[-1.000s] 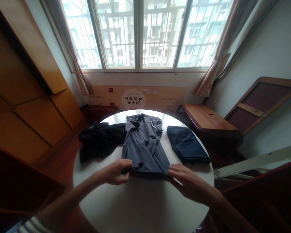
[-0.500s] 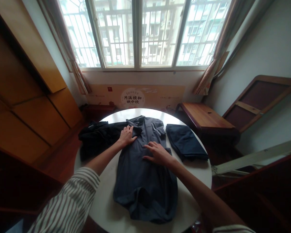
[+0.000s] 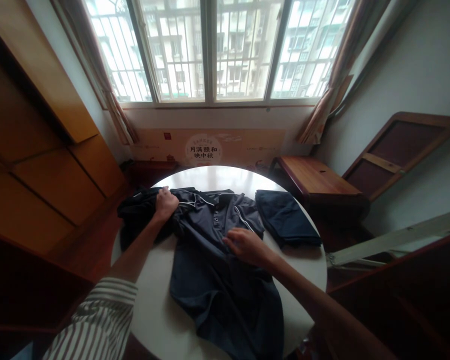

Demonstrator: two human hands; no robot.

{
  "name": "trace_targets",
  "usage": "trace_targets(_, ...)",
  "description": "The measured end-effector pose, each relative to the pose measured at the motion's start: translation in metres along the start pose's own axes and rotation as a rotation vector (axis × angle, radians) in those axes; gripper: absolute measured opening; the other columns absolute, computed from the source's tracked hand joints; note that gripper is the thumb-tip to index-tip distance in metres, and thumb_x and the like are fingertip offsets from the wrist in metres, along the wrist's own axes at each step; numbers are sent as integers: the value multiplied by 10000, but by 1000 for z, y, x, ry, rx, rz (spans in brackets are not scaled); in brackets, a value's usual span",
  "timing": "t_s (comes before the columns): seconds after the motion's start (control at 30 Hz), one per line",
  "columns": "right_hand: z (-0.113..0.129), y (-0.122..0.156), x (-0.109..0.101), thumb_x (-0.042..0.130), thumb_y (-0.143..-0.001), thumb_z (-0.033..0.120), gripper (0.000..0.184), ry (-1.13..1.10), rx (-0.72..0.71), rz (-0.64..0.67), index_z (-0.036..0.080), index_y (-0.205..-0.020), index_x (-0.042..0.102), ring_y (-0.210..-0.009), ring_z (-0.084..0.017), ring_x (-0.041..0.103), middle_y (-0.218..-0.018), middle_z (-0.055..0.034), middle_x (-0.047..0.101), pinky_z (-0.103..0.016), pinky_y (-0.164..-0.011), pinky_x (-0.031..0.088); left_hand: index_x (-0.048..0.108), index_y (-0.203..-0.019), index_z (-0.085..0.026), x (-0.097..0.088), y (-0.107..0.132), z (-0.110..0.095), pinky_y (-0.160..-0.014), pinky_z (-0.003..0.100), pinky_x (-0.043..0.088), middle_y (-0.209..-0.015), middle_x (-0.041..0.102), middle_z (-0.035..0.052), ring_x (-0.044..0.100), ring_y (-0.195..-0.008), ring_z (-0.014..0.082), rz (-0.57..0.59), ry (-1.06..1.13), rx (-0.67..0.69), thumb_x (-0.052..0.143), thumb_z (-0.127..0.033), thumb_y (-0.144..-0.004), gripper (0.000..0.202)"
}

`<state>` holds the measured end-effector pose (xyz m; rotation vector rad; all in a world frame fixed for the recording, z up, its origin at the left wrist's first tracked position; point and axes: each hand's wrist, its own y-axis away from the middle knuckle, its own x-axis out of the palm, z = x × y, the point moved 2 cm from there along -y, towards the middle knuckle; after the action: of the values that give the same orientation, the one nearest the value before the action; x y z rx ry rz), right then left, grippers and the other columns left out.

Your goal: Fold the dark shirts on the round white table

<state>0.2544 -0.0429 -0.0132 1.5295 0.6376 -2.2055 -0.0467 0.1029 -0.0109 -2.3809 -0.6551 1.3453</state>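
A dark grey polo shirt [image 3: 206, 270] with white piping and a buttoned placket lies spread and rumpled on a round white table [image 3: 150, 295]. Its hem hangs toward me at the near edge. My left hand [image 3: 167, 202] is closed on the shirt's upper left part, beside a heap of black clothing [image 3: 138, 210]. Over the right side of the chest, my right hand [image 3: 245, 245] has its fingers curled in on the shirt's cloth; the fingertips are partly hidden. A folded navy garment [image 3: 287, 217] rests to the right of the shirt.
Beyond the table are a wooden bench-like table [image 3: 318, 175] and a printed banner [image 3: 232, 145] under the barred window. A brown-framed panel [image 3: 401, 150] leans on the right wall. Wooden cabinets [image 3: 48, 180] stand at left.
My left hand has moved left, pulling the shirt's upper part open so the collar and buttons show. My right hand has closed from spread fingers and shifted slightly nearer me.
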Motion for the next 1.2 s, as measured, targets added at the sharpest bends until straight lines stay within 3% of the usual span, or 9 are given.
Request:
trace_targets(0.1, -42, -28, -20, 468, -987, 379, 287, 100, 313, -107, 165, -946, 655, -891, -199, 651, -999, -112, 670, -257, -774, 443, 492, -1331, -81, 5, 3, -30, -1069, 473, 401, -1356, 503, 214, 496, -1270, 333, 21, -45, 133, 478, -66, -841, 490)
trace_targets(0.2, -81, -55, -30, 572, -922, 463, 386, 121, 519, -24, 130, -1099, 653, -946, -231, 658, -1042, -156, 678, -264, -795, 466, 522, -1324, -108, 27, -1, -63, -1053, 359, 432, -1329, 557, 169, 562, -1213, 263, 289, -110, 323, 483, -129, -902, 424)
trace_targets(0.3, -101, -70, -31, 658, -853, 462, 418, 82, 579, 96, 139, -1120, 657, -863, -224, 672, -994, -128, 710, -257, -723, 488, 527, -1312, -73, 51, -7, -77, -981, 405, 478, -1256, 610, 217, 603, -1154, 337, 490, -183, 353, 645, -326, -857, 534)
trace_targets(0.47, -108, -67, -25, 612, -838, 229, 196, 58, 543, 127, 149, -998, 692, -728, -180, 669, -932, -83, 734, -225, -621, 462, 564, -1254, -118, 75, -8, -76, -925, 384, 495, -1221, 639, 227, 614, -1146, 365, 676, -313, 218, 764, -472, -725, 667)
trace_targets(0.63, -112, -48, -29, 506, -862, 160, 239, 103, 520, 18, 117, -1042, 658, -946, -244, 668, -1067, -159, 705, -267, -770, 454, 631, -1142, -132, 84, -9, -68, -869, 320, 506, -1135, 694, 202, 651, -1098, 341, 714, -307, 172, 744, -501, -730, 565)
trace_targets(0.83, -114, -19, -43, 497, -931, 366, 286, 91, 592, -247, 132, -1037, 623, -913, -258, 672, -967, -138, 710, -292, -785, 449, 566, -1201, -54, 88, -14, -54, -730, 278, 510, -868, 748, 174, 713, -928, 304, 754, -269, 119, 712, -583, -748, 711)
trace_targets(0.97, -104, -2, -38, 620, -829, 613, 636, 110, 560, -190, 121, -1226, 554, -952, -310, 667, -1064, -167, 687, -330, -776, 467, 565, -1211, -97, 85, -7, -56, -765, 308, 517, -990, 733, 174, 691, -983, 311, 740, -259, 130, 701, -547, -777, 639)
trace_targets(1.1, -84, 11, -21, 600, -817, 672, 832, 195, 478, -80, 200, -1467, 382, -977, -336, 651, -1140, -166, 641, -372, -799, 467, 556, -1275, -136, 83, 7, -74, -882, 353, 492, -1184, 647, 181, 649, -1071, 295, 505, -219, 274, 525, -374, -936, 416)
trace_targets(1.2, -73, 12, -9, 603, -802, 686, 889, 287, 512, 24, 234, -1518, 330, -1027, -394, 612, -1167, -204, 601, -438, -824, 454, 648, -1164, -139, 92, 15, -92, -922, 335, 483, -1120, 645, 148, 638, -1045, 257, 431, -93, 422, 462, -379, -969, 361)
